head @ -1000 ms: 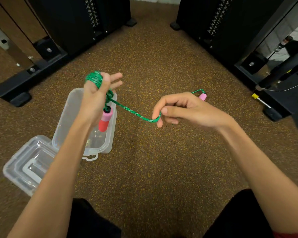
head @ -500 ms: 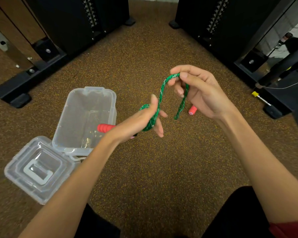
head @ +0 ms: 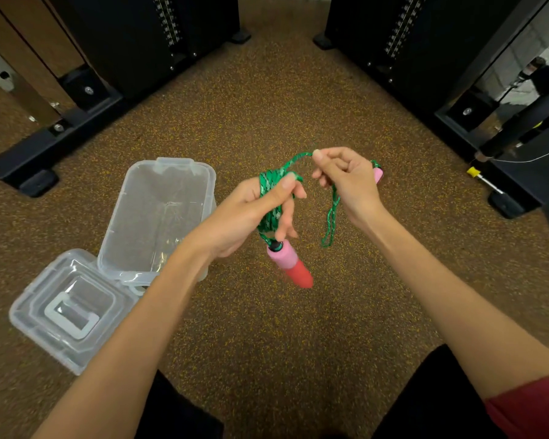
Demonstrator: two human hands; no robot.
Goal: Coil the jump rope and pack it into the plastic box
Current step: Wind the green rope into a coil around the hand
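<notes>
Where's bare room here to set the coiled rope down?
The box is empty. Bare floor lies between the two black machines, and more below the hands, between the forearms. The lid crowds the box's near-left corner.

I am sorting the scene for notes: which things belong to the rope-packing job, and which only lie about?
Job: green braided jump rope, its pink-and-red foam handle, clear plastic box, clear lid.
Lying about: black weight machines, yellow-tipped pin.
</notes>
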